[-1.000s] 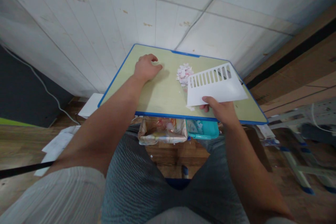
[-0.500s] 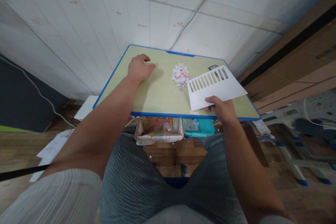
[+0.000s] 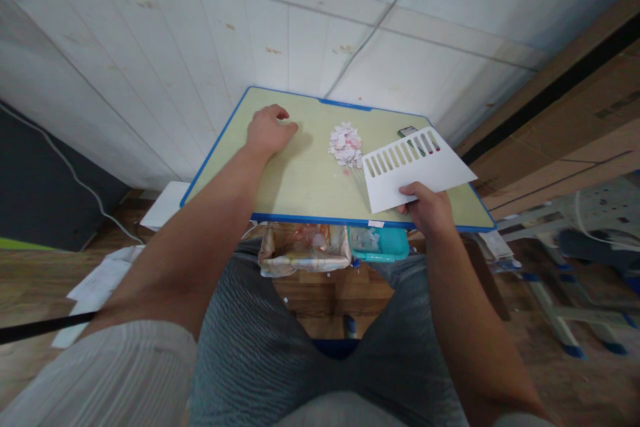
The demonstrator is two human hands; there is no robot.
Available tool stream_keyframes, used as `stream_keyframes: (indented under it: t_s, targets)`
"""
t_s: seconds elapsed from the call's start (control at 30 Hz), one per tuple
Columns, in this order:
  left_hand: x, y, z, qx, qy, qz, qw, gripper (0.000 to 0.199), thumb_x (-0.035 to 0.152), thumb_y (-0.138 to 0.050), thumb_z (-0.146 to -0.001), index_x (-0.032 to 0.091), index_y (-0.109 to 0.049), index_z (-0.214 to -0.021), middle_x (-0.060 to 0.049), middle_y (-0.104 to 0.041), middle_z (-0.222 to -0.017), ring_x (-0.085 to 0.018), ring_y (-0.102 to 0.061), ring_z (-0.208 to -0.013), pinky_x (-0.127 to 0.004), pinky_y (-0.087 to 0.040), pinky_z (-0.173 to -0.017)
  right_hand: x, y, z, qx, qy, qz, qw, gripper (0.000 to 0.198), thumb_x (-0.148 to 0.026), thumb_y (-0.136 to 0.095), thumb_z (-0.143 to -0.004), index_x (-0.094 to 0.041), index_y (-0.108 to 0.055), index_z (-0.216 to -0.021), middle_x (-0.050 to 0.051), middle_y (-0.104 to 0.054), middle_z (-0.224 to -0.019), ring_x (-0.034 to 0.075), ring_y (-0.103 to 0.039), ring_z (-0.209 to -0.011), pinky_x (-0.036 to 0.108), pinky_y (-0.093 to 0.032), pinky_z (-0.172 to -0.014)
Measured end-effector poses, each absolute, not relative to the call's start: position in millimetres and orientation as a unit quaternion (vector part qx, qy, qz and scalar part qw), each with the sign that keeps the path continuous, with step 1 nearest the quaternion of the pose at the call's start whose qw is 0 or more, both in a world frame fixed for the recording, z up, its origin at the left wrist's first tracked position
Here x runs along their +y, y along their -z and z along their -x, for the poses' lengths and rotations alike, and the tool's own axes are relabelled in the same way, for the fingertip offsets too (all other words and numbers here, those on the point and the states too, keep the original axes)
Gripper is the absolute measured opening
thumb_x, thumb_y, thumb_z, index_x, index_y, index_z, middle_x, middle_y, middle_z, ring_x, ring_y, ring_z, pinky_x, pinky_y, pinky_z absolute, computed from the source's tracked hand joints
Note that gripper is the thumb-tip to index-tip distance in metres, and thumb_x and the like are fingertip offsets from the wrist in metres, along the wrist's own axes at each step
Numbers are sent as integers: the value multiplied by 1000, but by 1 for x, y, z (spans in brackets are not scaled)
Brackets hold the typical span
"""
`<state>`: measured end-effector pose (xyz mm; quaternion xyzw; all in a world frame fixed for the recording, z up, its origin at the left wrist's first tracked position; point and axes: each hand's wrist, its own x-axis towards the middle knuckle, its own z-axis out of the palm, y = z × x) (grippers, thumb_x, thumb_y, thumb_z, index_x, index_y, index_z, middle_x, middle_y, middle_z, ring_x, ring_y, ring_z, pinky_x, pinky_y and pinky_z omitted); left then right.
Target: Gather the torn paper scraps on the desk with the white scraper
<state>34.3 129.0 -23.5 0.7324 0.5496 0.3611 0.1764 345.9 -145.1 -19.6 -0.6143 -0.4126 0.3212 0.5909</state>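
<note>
Broadly, a white wall (image 3: 200,33) fills the upper frame, its panel seams showing at upper left and a thin grey cable (image 3: 373,30) slanting down it. Brown cardboard boxes (image 3: 580,120) stand along the right edge. Across the middle sits a pale green table (image 3: 300,180) with a blue rim, and the person's legs, in grey trousers (image 3: 245,340), spread below it at bottom centre. Beneath the table's near edge, just below the centre of the frame, are a bin (image 3: 303,265) with a liner and, beside it on the right, a turquoise tub (image 3: 397,245) with white bits inside.

Right of centre, a white card (image 3: 443,170) with a row of slots slants above the table; the right hand (image 3: 427,208) grips its lower edge, thumb on top. Left of centre, the left hand (image 3: 270,130) is loosely curled, holding nothing, with a moderate gap between thumb and fingers; whether it touches the table I cannot tell. Between the hands lies a pile of paper scraps (image 3: 345,145), just left of the card. A phone (image 3: 407,131) is partly covered from view by the card's far edge. Smallest, one white scrap (image 3: 376,223) sits at the table's near rim.
</note>
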Motion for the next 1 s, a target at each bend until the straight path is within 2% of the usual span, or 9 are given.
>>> stream_keyframes:
  t_s: [0.2,0.37,0.47,0.73,1.0]
  targets:
    - [130,26,-36,553,-373,-725,169,32,37,-78,-89,29,-76,-119,-10,-79,-138,-38,-66,-139,-54,-55,-128,-146,20,-344,-408,-320,607,603,21,-34,-81,-67,-27,-62,-65,-1,-61,-55,18,-51,-44,35,-43,-42]
    - [129,24,-36,551,-368,-730,169,30,36,-79,-89,29,-76,-118,-11,-80,-139,-39,-68,-139,-56,-55,-128,-142,16,-340,-426,-276,625,593,24,-43,-87,-76,-26,-70,-73,2,-74,-64,21,-64,-54,36,-58,-56]
    - [127,24,-37,554,-372,-728,160,30,36,-80,-88,30,-77,-117,-11,-81,-136,-39,-68,-139,-56,-56,-127,-137,12,-331,-440,-260,641,573,28,-49,-86,-77,-25,-73,-75,6,-78,-68,22,-65,-54,38,-62,-60]
    - [128,26,-39,555,-366,-731,156,30,35,-77,-88,30,-75,-117,-10,-78,-138,-39,-65,-140,-55,-55,-126,-124,13,-308,-475,-267,633,550,36,-59,-85,-81,-25,-74,-76,8,-80,-71,22,-67,-56,39,-62,-62]
    - [131,27,-38,550,-371,-731,160,30,35,-79,-87,30,-75,-116,-11,-80,-136,-39,-67,-137,-56,-55,-126,-124,23,-319,-517,-263,630,516,31,-54,-82,-90,-25,-76,-79,5,-83,-75,22,-71,-63,39,-63,-74]
